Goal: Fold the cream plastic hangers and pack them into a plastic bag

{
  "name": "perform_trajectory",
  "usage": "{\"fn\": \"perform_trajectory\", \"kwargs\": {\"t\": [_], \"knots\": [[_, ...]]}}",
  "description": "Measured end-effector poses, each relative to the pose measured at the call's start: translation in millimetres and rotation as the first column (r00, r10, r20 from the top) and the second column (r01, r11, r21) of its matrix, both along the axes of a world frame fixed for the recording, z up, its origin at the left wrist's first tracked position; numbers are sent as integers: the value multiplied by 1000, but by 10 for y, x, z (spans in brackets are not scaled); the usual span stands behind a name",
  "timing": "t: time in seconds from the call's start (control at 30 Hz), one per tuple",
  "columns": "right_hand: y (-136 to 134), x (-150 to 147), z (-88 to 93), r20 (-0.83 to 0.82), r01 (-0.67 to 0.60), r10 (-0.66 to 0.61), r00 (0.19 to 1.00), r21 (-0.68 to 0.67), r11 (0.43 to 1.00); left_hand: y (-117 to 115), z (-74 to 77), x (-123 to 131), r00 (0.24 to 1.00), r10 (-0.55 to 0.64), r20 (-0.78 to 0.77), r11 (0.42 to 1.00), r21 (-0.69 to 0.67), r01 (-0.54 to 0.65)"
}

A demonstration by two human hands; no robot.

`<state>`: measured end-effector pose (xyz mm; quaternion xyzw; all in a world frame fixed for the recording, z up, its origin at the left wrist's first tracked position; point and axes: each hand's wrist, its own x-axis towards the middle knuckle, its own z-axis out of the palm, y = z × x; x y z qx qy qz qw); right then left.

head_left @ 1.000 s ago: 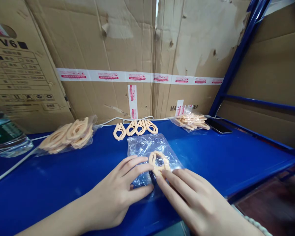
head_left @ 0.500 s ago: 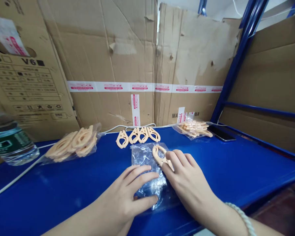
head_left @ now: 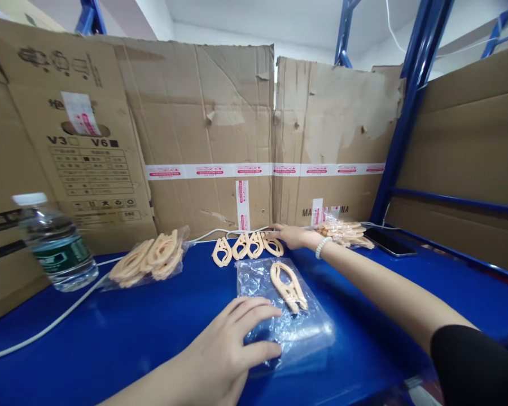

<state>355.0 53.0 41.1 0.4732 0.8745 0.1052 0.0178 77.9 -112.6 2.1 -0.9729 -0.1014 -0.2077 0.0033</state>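
Head view of a packing station. Torn cardboard panels [head_left: 203, 135] form the backdrop; before them spreads a blue worktop [head_left: 110, 338]. Near its middle lies a flat clear plastic bag [head_left: 311, 338]. At far left a water bottle [head_left: 63, 248] leans; a bagged bundle of beige folding hangers [head_left: 146, 262] sits just beside it, and a second bagged bundle [head_left: 342, 232] lies at back right, next to a dark phone [head_left: 392, 242]. The left hand [head_left: 232, 344] rests at the bag's left side, thumb and fingers parted, apparently steadying the film. The right hand [head_left: 291, 235] is outstretched to the back row of four loose hangers [head_left: 249, 247], fingertips at the rightmost; whether they have closed on it cannot be told. A single hanger [head_left: 288, 292] lies within the bag's outline, though glare obscures whether it is inside or on top. The step in hand is judged to be fetching another hanger from the row; the next move would call for a fingertip pinch on that one piece, parting it from its close neighbour while the left hand keeps the bag flat.
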Motion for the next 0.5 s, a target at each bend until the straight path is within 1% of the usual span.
{"fn": "perform_trajectory", "kwargs": {"t": [0.1,0.23,0.33,0.5], "knots": [[93,91,-61,20,-4,5,1000,-44,999,18,1,2,1000,-29,-12,1000,-3,29],[80,151,-30,40,-6,7,999,-27,1000,34,-6,7,999,-36,-9,999,-11,36],[99,96,-30,48,-35,37,998,-30,999,18,14,4,999,-23,-27,1000,-13,23],[214,9,-54,62,-71,76,995,-69,995,-2,34,1,999,-16,-35,1000,-7,16]]}}
